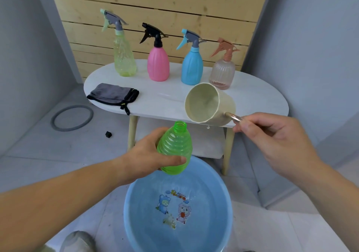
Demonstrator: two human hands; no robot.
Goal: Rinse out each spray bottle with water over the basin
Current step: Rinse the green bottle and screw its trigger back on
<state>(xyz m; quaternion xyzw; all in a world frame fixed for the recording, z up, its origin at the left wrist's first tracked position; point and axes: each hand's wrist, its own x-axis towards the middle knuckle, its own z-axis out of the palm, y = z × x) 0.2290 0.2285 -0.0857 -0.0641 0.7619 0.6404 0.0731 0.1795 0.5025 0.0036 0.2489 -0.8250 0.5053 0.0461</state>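
Rinsing station, seen from the head. Your left hand [147, 154] wraps the lower body of the green bottle [173, 146], fingers curled behind it and thumb laid across the front near the base. The bottle has no spray head on it. Its open neck points up and slightly away, and it hangs above the far rim of the blue basin [211, 181] on the floor.

Your right hand [275, 137] pinches the thin handle [236, 117] of the cream scoop [209, 105] between its fingertips. The scoop is tipped on its side, up and to the right of the neck, and a drop hangs beneath it.

The bottle looks like thin, ribbed, translucent plastic, so treat it as light and likely to dent under a hard squeeze. Wet, it may slip, but the ribs should give you purchase. Keep your hold low on the body so the narrow mouth stays free for the pour.

Four capped spray bottles [157, 63] stand in a row on the white table [252, 100], well apart from the basin. A grey cloth [112, 94] lies at the table's left end.
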